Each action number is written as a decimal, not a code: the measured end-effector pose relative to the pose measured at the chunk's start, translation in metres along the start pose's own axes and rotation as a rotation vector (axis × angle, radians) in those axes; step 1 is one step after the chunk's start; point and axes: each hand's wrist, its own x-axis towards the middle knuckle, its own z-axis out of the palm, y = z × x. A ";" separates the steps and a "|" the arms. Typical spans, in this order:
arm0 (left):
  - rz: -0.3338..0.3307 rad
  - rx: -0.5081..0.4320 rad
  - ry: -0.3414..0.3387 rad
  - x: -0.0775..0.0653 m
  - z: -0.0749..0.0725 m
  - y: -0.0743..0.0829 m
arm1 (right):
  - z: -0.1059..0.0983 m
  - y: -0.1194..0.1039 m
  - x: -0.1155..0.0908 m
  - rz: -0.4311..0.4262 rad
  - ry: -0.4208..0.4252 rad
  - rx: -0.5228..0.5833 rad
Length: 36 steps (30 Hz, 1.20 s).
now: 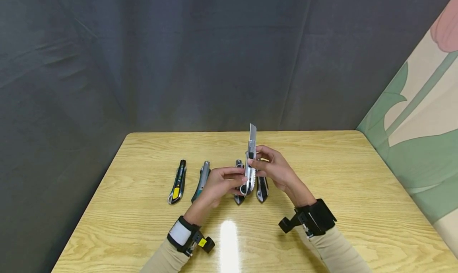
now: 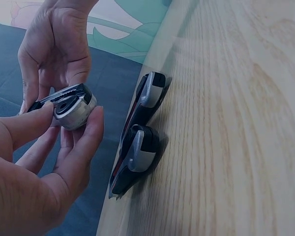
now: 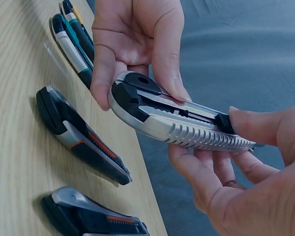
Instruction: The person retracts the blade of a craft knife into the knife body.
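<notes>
Both hands hold a silver snap-off utility knife (image 1: 251, 173) above the table, its blade (image 1: 252, 132) out and pointing up and away in the head view. At the rounded rear end, my left hand (image 1: 221, 182) pinches the handle between thumb and fingers. My right hand (image 1: 278, 168) grips the front part, its thumb on the black slider (image 3: 224, 123) and its fingers under the ridged side. Beneath the hands lie two black-and-silver utility knives, one (image 3: 83, 137) with orange trim and the other (image 3: 88, 214) beside it. The blade is not visible in either wrist view.
Farther left on the wooden table (image 1: 136, 209) lie a black utility knife with a yellow slider (image 1: 177, 183) and a grey-and-teal one (image 1: 202, 181). A dark curtain (image 1: 214, 58) hangs behind the table. Flower-patterned fabric (image 1: 422, 153) borders the right side.
</notes>
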 end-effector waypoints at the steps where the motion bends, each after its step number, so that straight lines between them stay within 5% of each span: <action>1: -0.002 -0.003 0.001 0.000 0.000 0.000 | 0.000 0.000 0.000 -0.001 -0.001 0.000; 36: -0.029 -0.039 -0.005 0.004 0.002 0.002 | -0.001 0.007 -0.003 0.021 0.033 -0.047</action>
